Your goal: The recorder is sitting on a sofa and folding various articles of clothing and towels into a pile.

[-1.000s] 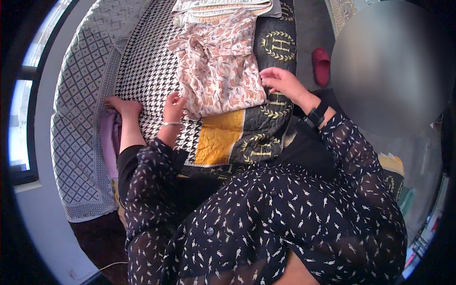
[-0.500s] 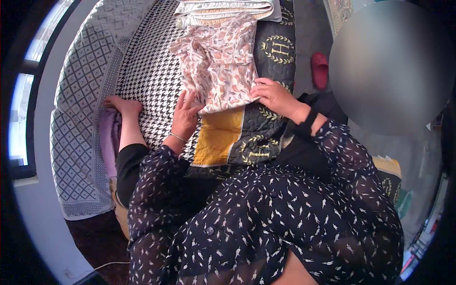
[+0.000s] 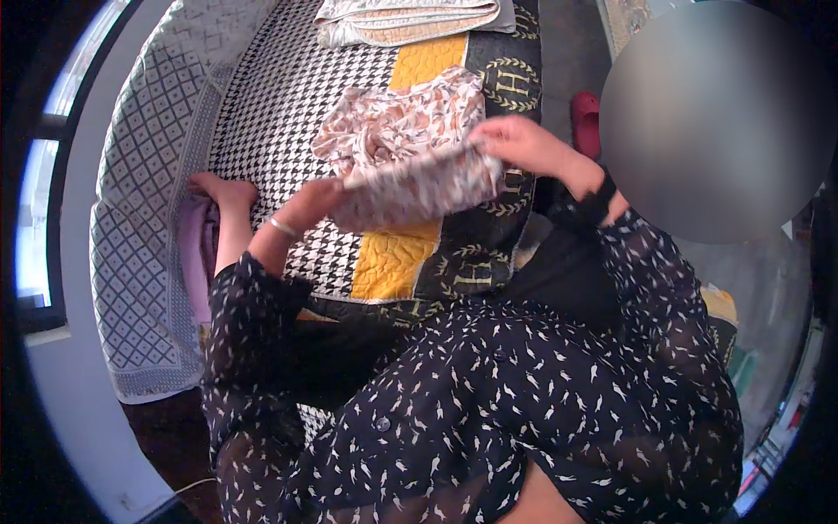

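A white garment with a pink, orange and grey pattern [image 3: 401, 122] lies partly on the quilted cover, its near part lifted and blurred by motion. My left hand [image 3: 312, 203] grips the left end of the lifted edge. At the other end, my right hand [image 3: 515, 141] has its fingers closed on the fabric. The raised part hangs as a folded band between both hands, while the far part stays rumpled on the cover. Fingertips of the left hand are hidden behind the cloth.
The cover [image 3: 397, 266] has houndstooth, yellow and black areas. Beyond the garment sits a stack of folded pale quilts [image 3: 410, 22]. A patterned grey-white cloth [image 3: 144, 253] drapes the left side. My bare foot [image 3: 229, 190] rests near a purple cloth [image 3: 197, 262]. A red shoe [image 3: 586, 122] is on the floor.
Both hands have raised the garment's near edge off the cover, and the cloth now bends upward. Its far edge has come nearer, uncovering yellow fabric before the folded quilts.
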A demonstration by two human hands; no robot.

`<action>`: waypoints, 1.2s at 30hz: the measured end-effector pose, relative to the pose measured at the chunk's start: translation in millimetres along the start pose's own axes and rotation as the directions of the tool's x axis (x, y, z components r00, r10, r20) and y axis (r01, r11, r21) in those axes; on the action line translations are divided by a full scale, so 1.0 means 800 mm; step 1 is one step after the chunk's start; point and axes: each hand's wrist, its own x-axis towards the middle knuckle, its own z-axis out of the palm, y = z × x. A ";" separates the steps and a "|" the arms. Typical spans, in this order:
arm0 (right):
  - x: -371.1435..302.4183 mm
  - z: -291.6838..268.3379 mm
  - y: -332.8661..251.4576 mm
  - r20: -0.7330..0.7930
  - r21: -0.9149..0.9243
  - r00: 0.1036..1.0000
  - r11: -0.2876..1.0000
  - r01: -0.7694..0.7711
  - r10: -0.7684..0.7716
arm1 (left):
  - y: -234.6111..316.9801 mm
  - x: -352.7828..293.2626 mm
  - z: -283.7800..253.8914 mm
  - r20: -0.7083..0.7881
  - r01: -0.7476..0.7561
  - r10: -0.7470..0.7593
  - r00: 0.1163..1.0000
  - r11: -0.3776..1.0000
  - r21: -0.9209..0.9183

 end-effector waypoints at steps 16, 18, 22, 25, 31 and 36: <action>-0.001 0.066 0.040 -0.054 -0.824 0.913 0.535 0.188 -0.404 | -0.001 0.014 0.104 -0.248 -0.112 0.286 0.925 0.833 0.541; -0.003 0.063 0.045 -0.043 -0.821 0.896 0.527 0.221 -0.442 | -0.015 0.013 0.102 -0.248 -0.147 0.334 0.910 0.816 0.559; -0.024 0.058 0.038 0.050 -0.774 0.904 0.556 0.304 -0.424 | -0.022 0.002 0.100 -0.064 -0.267 0.426 0.902 0.669 0.694; -0.038 0.054 0.026 0.106 -0.730 0.917 0.597 0.334 -0.383 | -0.013 -0.001 0.088 0.041 -0.386 0.448 0.893 0.717 0.580; -0.017 0.036 0.007 -0.132 -0.697 0.841 0.652 0.298 -0.525 | -0.006 0.052 0.016 -0.392 -0.126 0.092 0.915 0.990 -0.062; 0.002 0.024 -0.001 -0.292 -0.428 0.916 0.894 0.131 -0.274 | -0.021 0.106 0.009 -0.320 0.067 -0.007 0.947 0.982 0.178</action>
